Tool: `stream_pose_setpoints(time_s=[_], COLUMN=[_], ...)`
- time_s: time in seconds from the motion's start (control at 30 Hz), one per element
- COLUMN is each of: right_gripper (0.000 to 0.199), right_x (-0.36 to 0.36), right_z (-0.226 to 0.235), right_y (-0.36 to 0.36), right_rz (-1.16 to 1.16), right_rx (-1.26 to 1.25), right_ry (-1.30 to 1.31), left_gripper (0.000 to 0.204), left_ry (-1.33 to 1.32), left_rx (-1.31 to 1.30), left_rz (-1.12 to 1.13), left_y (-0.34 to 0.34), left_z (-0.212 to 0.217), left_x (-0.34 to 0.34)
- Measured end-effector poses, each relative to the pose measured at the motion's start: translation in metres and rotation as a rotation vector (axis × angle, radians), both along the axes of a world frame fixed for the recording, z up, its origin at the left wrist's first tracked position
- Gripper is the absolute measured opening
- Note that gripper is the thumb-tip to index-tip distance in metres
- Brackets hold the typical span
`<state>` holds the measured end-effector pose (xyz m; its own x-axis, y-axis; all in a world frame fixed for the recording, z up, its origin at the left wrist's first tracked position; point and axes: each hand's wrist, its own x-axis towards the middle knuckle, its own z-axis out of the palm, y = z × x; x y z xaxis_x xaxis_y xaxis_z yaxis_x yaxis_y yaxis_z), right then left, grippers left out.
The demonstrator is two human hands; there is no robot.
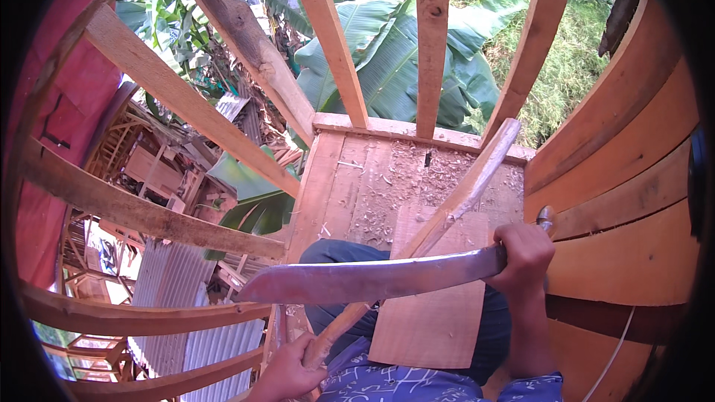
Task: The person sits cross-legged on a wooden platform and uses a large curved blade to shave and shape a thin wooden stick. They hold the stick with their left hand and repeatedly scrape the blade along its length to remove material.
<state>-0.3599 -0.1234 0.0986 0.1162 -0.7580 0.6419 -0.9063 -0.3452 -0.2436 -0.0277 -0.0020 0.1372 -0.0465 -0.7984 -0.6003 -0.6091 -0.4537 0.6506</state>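
Note:
My right hand [526,254] is closed round the handle of a machete [372,281]. Its broad blade stretches leftward across my lap, over a peeled wooden stick [465,195]. Down at the lower left, my left hand [289,369] grips the near end of that stick. The stick slants away to the far right, its pale far end near the front ledge. Beneath both lies a flat wooden board [428,331] on my lap. Whether the blade touches the stick, I cannot tell.
Wood shavings [395,171] litter the plank floor [319,193]. Upright wooden slats [430,45] stand in front and at the left, with plank walling [618,246] at the right. Beyond the slats are banana leaves [395,59] and, lower down, corrugated roofing [175,283].

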Motion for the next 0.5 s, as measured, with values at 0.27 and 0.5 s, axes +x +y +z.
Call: stream_pose_setpoints(time_s=[0.27, 0.5], right_gripper=[0.016, 0.02], right_x=[0.028, 0.03], right_z=[-0.019, -0.028], right_y=[0.015, 0.007], right_rz=[0.056, 0.019], right_rx=[0.317, 0.292], right_ry=[0.049, 0.089], left_gripper=[0.03, 0.038], left_ry=[-0.043, -0.009], left_rx=[0.053, 0.076], left_rz=[0.018, 0.012], left_y=[0.003, -0.002], left_z=[-0.032, -0.043], left_x=[0.017, 0.008])
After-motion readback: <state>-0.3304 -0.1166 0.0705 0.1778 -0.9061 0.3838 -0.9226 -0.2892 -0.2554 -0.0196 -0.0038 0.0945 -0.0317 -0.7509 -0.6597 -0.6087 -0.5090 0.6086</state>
